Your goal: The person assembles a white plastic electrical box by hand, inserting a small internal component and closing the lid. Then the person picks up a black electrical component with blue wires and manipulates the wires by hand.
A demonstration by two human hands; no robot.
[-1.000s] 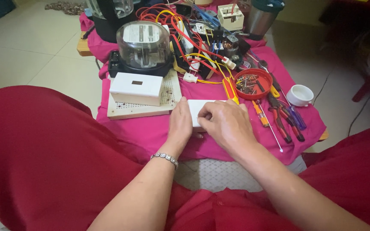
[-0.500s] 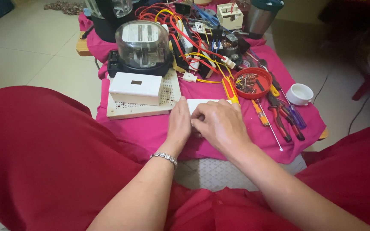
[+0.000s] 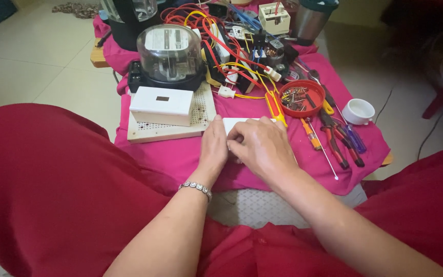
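Note:
Both my hands rest on a flat white plastic piece (image 3: 242,123) lying on the pink cloth (image 3: 170,154) at the low table's near edge. My left hand (image 3: 213,146), with a silver bracelet on its wrist, presses the piece's left end with its fingers together. My right hand (image 3: 260,149) covers the piece's right part, fingers curled over it. Most of the piece is hidden under the hands.
A perforated white board (image 3: 167,128) carrying a white box (image 3: 161,105) lies left of the hands. Behind stand a glass-domed meter (image 3: 169,54) and tangled red and yellow wires (image 3: 232,46). A red bowl of screws (image 3: 301,98), screwdrivers and pliers (image 3: 334,136), and a white cup (image 3: 359,111) lie right.
Both hands have shifted slightly on the white piece; the right hand's fingers have curled closer toward the left hand. Nothing else moved.

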